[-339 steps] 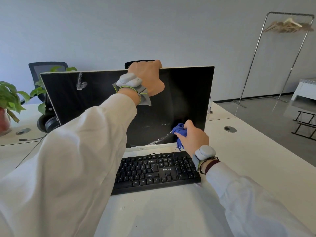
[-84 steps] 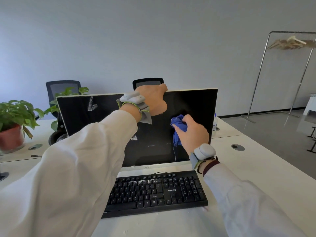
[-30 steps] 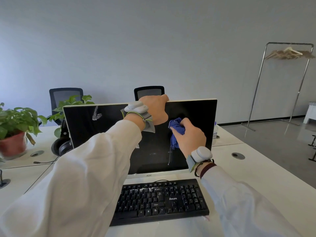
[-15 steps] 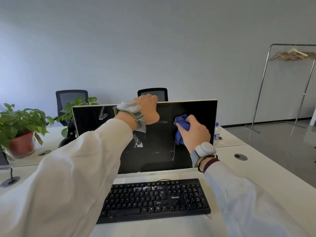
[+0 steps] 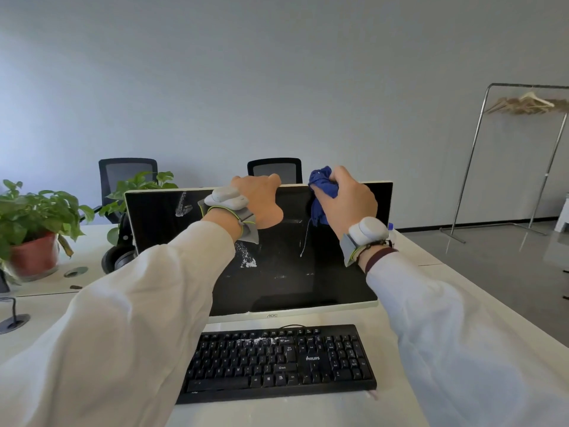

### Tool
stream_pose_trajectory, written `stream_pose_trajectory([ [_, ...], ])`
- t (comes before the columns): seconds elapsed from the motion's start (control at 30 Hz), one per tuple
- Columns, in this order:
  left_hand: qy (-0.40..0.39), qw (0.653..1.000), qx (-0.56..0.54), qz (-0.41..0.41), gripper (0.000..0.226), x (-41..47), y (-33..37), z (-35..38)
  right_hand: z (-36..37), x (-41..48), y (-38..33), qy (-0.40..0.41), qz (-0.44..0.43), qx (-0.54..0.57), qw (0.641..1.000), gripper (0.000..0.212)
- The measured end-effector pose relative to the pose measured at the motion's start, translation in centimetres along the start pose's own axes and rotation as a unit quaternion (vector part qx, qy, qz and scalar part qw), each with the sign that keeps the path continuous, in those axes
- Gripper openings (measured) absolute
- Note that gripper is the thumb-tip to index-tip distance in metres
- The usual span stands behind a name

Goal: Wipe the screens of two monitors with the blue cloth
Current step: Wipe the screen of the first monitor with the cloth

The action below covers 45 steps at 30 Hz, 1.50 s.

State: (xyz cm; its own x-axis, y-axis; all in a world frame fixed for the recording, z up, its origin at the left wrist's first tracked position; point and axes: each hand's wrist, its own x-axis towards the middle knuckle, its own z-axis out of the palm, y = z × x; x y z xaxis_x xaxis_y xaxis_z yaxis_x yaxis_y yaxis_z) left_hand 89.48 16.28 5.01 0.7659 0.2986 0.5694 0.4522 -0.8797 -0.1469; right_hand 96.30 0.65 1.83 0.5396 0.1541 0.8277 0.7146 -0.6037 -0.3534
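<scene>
**Both my hands at the top edge of the monitor**

My left hand (image 5: 261, 200) grips the top edge of the monitor (image 5: 292, 282) near its middle. The fingers are curled over the rim and out of sight behind it, and the back of the hand faces me. My right hand (image 5: 348, 201) is just beside it, to the right, with the fingers closed tight round the blue cloth (image 5: 321, 192). The cloth is bunched into a wad between my thumb and fingers. I hold it against the upper part of the screen, right of centre, and its top pokes up a little above the rim. A thin loose thread (image 5: 304, 238) hangs from it down over the dark glass.

The monitor stands upright on the white desk (image 5: 292, 411) with its screen dark. A patch of white residue (image 5: 246, 257) sits on the glass just below my left wrist, and a second smear (image 5: 183, 204) sits near the upper left. A few faint streaks show lower down, around the centre.

A black keyboard (image 5: 277, 362) lies in front of the monitor's foot, with white specks across its top rows. Each of my wrists carries a grey strapped device, and white sleeves cover both arms. Potted plants (image 5: 34, 211) stand on the desk to the left.
</scene>
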Motion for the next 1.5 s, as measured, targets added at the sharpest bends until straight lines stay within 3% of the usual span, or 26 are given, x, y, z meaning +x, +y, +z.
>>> stream_pose_trajectory([
  [0.2,0.02,0.999,-0.026,0.008,0.02,0.8,-0.5,1.2,1.1,-3.9,1.9,-0.077,-0.001,0.014,0.997,0.032],
  [0.33,0.03,0.999,-0.024,0.024,0.026,1.0,-0.9,1.9,1.0,-2.9,1.8,-0.058,0.0,0.051,0.997,0.041],
  [0.53,0.033,0.999,-0.028,0.022,0.026,1.2,-1.4,1.9,0.2,0.4,-0.9,-0.006,0.008,0.009,1.0,0.026],
  [0.87,0.034,0.998,-0.029,0.041,0.024,1.6,-1.4,2.2,1.3,-5.5,1.3,-0.116,0.036,0.0,0.993,0.023],
  [1.13,0.023,0.999,-0.029,0.04,0.025,1.3,-1.5,2.0,0.3,-0.4,-1.3,0.004,0.011,0.014,1.0,0.029],
  [1.5,0.023,0.999,-0.022,0.019,0.018,1.0,-0.7,1.1,2.3,-6.3,1.6,-0.085,-0.022,-0.016,0.996,0.037],
])
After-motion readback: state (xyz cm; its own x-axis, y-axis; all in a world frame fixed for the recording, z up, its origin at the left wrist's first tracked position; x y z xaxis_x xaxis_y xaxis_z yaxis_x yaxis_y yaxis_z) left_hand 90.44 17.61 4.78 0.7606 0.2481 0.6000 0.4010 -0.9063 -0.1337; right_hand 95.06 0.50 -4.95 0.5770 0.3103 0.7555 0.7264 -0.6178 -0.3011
